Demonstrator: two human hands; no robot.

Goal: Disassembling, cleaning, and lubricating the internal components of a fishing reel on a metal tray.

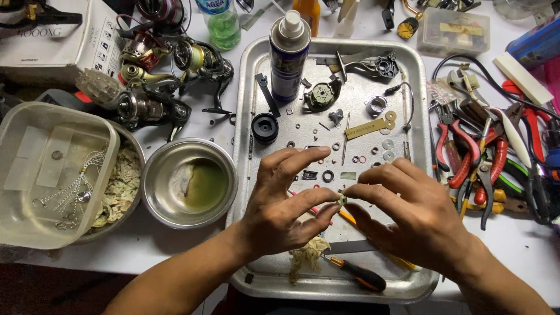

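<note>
My left hand [286, 204] and my right hand [408, 219] meet above a metal tray [248, 116], fingertips pinching one tiny round metal part [342, 200] between them. Both hands grip it from opposite sides. Under and around the hands lie washers [388, 143], small rings, a brass strip [366, 129], a black round cap [265, 128] and dark reel pieces [322, 95]. A spray can [289, 55] lies on the tray's upper part. A black-and-orange screwdriver [359, 275] and a dirty rag wad [306, 256] rest at the near edge, below my hands.
A steel bowl [189, 182] with greenish liquid stands left of the tray. A clear plastic box [49, 172] covers another bowl of rags at far left. Several fishing reels [157, 87] lie behind. Red-handled pliers [466, 154] and other tools crowd the right side.
</note>
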